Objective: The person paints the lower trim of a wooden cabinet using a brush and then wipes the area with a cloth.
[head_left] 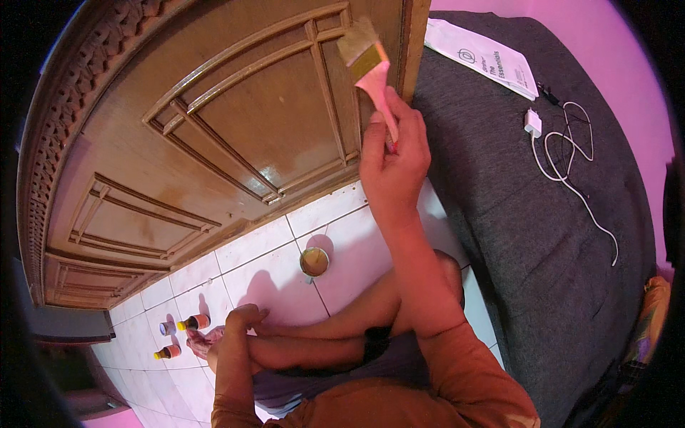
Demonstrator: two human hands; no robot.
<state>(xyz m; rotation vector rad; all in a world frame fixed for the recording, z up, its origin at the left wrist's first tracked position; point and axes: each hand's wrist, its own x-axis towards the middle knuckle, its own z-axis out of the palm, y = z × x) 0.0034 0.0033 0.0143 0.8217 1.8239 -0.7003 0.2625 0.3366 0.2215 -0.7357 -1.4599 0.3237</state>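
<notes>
Your right hand [401,153] clasps the flat, pink-handled paintbrush [370,77] at twelve o'clock, so its bristles [358,41] stand clear before the glossy brown wooden panel [264,93]; your left hand [245,316], seven o'clock: closure unclear.

Dark grey cloth surface [514,285], right: white packet [489,57] on it; white charger [532,123] near packet, white cable [598,223] looped. Pink wall [638,78] beyond. Pale tiled floor [253,250].

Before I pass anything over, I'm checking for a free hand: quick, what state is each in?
Left hand: near the crossed bare legs, nothing visibly held; open or closed cannot be told.
Right hand: closed around the pink-handled flat paintbrush.
</notes>
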